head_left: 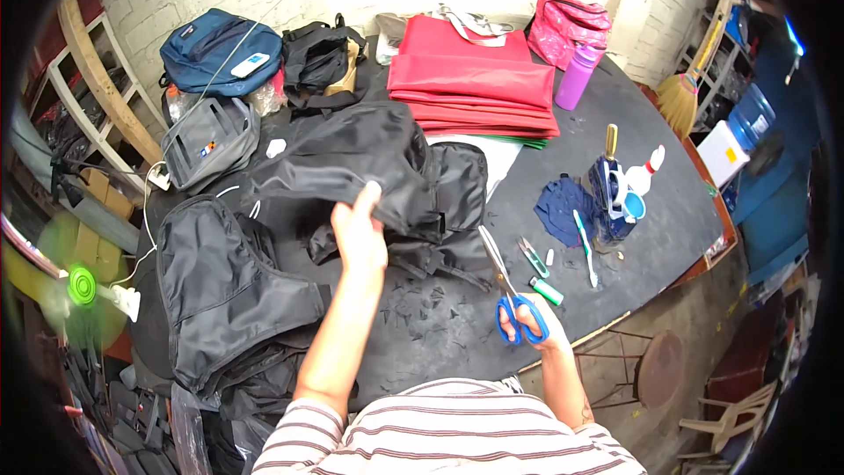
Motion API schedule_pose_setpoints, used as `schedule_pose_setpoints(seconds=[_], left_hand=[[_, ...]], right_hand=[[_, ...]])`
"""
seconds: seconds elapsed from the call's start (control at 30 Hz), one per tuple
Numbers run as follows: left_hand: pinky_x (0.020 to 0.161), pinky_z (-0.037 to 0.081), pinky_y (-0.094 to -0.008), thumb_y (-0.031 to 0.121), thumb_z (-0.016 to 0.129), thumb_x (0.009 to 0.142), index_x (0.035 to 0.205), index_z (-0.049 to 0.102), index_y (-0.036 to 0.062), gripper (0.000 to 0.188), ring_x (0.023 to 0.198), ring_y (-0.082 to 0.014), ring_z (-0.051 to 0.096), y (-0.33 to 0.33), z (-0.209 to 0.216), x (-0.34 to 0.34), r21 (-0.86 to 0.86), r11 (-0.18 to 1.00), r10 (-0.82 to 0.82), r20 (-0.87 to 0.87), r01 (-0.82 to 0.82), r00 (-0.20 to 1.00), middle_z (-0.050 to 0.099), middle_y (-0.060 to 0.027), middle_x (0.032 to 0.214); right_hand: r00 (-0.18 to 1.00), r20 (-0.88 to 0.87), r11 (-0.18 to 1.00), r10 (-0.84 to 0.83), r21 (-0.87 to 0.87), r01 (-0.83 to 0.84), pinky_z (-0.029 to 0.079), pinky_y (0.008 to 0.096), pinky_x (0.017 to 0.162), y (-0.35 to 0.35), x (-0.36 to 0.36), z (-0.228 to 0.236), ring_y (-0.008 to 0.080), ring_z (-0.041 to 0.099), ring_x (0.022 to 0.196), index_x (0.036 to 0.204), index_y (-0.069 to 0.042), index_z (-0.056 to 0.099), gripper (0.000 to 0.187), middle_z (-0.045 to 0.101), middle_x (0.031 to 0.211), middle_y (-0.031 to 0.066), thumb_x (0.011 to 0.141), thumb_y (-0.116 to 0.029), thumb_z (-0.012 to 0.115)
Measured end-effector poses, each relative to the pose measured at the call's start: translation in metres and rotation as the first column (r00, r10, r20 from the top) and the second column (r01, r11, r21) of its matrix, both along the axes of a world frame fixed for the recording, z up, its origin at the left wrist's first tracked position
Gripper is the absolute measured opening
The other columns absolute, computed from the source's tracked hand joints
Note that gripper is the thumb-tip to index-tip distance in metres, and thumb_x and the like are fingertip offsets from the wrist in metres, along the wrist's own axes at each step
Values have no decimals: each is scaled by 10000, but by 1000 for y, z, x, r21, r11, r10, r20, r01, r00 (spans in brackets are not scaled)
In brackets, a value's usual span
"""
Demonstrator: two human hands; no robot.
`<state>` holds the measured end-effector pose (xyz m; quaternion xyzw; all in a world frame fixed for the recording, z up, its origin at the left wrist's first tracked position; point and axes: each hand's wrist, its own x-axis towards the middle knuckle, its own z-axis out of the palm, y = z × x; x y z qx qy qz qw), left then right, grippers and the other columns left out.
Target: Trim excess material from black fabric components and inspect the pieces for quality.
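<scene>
My left hand [359, 233] grips the near edge of a black fabric bag [343, 154], thumb on top and the other fingers mostly hidden. In my right hand [547, 327] is a pair of blue-handled scissors [501, 277], its blades pointing away from me and slightly left, apart from the bag. Small black scraps [422, 321] lie scattered on the dark table between my arms. A second black bag [233, 290] rests to the left of my left forearm.
Thread snips [533, 257], a green lighter [547, 291] and a toothbrush [585, 246] lie right of the scissors. Beyond stand a tool holder [608, 198] and a purple bottle [576, 79]. Folded red material [475, 84] sits at the back; a fan [81, 285] spins at left.
</scene>
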<state>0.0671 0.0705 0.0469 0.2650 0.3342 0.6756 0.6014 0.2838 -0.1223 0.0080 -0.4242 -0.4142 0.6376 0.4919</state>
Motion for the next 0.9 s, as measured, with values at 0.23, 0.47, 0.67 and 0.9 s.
schedule_pose_setpoints(seconds=[0.23,0.47,0.67,0.9], left_hand=[[785,497,-356,173,571,851,1078,515,-18,301,902,-218,601,-78,-49,52,-221,833,-466,216,507,858,597,-116,1030],[778,493,-365,290,514,885,1060,536,30,314,869,-229,606,-82,-35,68,-141,696,-510,592,704,623,615,-118,982],[720,508,-292,14,614,785,1034,544,35,260,808,-161,605,-82,-21,79,-208,858,-399,306,470,864,603,-58,923],[728,506,-289,4,615,779,1093,517,27,330,841,-160,595,-80,-31,79,-107,909,-374,212,402,903,586,-54,975]], right_hand=[[969,-43,968,-244,52,246,402,230,489,10,-15,-8,105,506,530,793,-12,564,429,533,612,40,796,-438,614],[974,109,980,-199,48,195,395,221,509,2,-17,-6,98,500,547,802,-33,557,360,527,615,33,786,-384,638],[985,125,993,-120,21,118,374,198,532,-1,-14,-1,66,471,571,839,-54,533,313,516,652,-9,757,-317,683],[982,165,995,-97,9,97,327,165,508,-4,-14,1,20,424,575,838,-77,524,329,498,669,-57,702,-276,748]])
